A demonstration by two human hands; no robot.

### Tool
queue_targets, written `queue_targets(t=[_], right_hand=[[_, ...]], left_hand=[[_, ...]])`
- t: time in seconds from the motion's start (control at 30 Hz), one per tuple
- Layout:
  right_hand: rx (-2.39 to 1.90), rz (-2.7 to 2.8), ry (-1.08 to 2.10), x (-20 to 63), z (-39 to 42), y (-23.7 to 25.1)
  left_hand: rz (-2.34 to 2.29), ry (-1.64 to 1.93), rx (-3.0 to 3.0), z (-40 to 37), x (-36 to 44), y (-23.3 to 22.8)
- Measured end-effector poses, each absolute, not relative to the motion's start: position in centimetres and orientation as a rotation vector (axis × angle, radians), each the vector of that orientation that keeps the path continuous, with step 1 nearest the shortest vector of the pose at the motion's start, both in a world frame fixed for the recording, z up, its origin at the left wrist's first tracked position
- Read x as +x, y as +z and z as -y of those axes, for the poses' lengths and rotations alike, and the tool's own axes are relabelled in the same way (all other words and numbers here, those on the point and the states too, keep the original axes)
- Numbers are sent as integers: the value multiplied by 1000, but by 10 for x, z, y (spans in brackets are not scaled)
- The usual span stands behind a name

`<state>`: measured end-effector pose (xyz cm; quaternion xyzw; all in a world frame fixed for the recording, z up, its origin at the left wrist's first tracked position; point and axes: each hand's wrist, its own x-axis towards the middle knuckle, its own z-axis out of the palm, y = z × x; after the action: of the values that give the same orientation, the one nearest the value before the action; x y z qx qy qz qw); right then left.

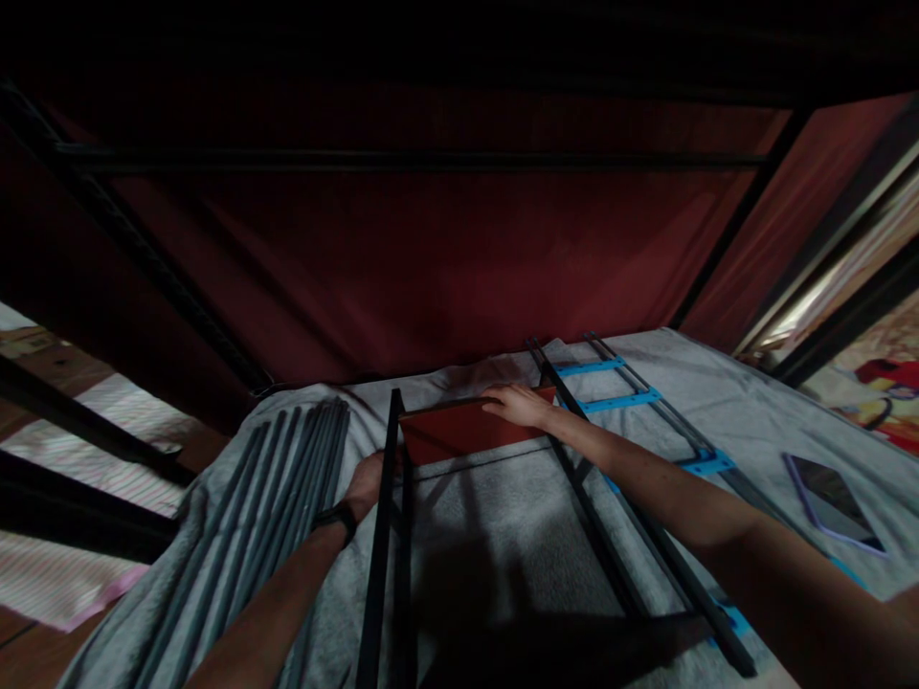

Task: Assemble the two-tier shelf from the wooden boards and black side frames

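Observation:
A black metal frame (380, 565) with upright side bars stands on the grey cloth. Between its side bars, at the far end, sits a reddish-brown board (452, 433). My right hand (517, 404) is closed over the board's top edge towards the right, with its thumb on the near face. At the frame's left bar, just beside the board's left end, is my left hand (368, 481), with a dark band on the wrist. Its fingers are hidden behind the bar, so their grip cannot be seen.
Several grey tubes (287, 488) lie side by side on the cloth (495, 536) at left. To the right lie grey rods with blue connectors (621, 400) and a phone (837, 502). Dark bars (431, 161) and a dark red panel (445, 258) enclose the space.

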<state>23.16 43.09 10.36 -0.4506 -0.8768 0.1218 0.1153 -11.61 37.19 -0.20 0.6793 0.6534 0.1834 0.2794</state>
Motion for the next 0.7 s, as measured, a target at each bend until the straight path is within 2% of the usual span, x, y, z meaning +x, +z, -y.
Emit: queue_targets(t=[0.7], right_hand=[[-1213, 2541, 358, 236, -423, 97]], left_hand=[[-1824, 436, 1879, -370, -111, 8]])
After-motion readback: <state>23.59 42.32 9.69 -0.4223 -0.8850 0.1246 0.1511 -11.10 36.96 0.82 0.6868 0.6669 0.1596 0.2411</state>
